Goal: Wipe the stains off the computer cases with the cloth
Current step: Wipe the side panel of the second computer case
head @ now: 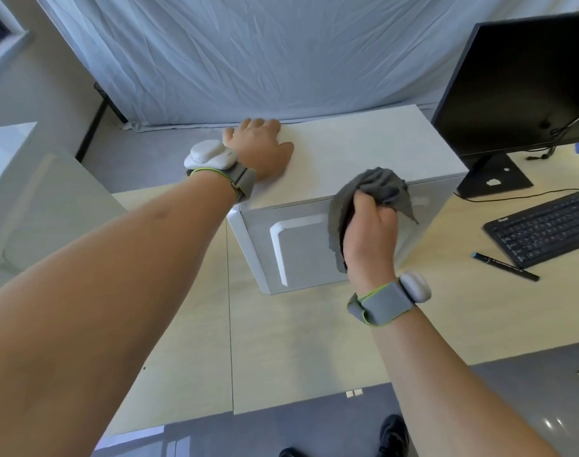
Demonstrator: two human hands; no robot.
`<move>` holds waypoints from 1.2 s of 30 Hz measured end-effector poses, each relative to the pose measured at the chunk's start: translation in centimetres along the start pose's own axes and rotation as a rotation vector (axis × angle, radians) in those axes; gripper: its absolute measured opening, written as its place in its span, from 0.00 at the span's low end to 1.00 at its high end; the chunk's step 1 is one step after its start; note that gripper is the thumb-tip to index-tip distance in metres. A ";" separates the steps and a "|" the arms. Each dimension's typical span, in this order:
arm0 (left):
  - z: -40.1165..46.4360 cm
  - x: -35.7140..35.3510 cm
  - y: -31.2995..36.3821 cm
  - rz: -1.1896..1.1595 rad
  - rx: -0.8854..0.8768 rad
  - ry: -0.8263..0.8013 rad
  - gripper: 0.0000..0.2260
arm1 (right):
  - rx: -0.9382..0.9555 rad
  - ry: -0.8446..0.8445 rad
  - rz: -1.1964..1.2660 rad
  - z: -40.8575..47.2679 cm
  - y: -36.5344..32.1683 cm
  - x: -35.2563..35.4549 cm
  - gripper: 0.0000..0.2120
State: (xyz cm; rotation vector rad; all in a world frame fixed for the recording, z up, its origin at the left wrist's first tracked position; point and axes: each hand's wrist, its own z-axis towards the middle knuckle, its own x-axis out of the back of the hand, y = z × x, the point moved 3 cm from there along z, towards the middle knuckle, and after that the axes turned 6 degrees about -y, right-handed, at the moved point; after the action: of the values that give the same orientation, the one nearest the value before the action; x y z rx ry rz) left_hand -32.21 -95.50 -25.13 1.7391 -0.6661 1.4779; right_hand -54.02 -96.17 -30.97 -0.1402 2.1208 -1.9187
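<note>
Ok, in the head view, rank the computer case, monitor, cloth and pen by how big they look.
1. computer case, though the monitor is cut off by the frame edge, so the top two are unsure
2. monitor
3. cloth, bunched in the right hand
4. pen

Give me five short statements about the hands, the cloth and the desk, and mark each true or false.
1. The right hand grips the grey cloth. True.
2. The left hand holds a pen. False: it rests on top of the white computer case, holding nothing.
3. The monitor shows a bright picture. False: its screen is dark.
4. A pen lies on the desk near the keyboard. True.
5. The computer case stands on the floor. False: it stands on the desk.
</note>
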 end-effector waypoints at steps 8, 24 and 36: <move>0.5 0.7 -1.4 0.033 0.076 -0.037 0.31 | -0.033 -0.092 -0.305 1.0 -0.4 -1.4 0.18; -5.8 1.5 -1.3 0.098 0.367 -0.024 0.28 | -0.112 -0.413 -0.440 12.8 -3.8 -3.0 0.07; -9.2 -2.2 3.4 -0.118 0.575 0.219 0.28 | -0.204 -0.639 -0.307 15.8 -2.8 0.9 0.12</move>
State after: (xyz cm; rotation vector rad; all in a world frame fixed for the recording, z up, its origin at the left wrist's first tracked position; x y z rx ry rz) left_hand -40.74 -90.29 -26.01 1.9436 -0.0126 1.8586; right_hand -50.96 -111.87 -29.57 -1.0231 1.9012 -1.4985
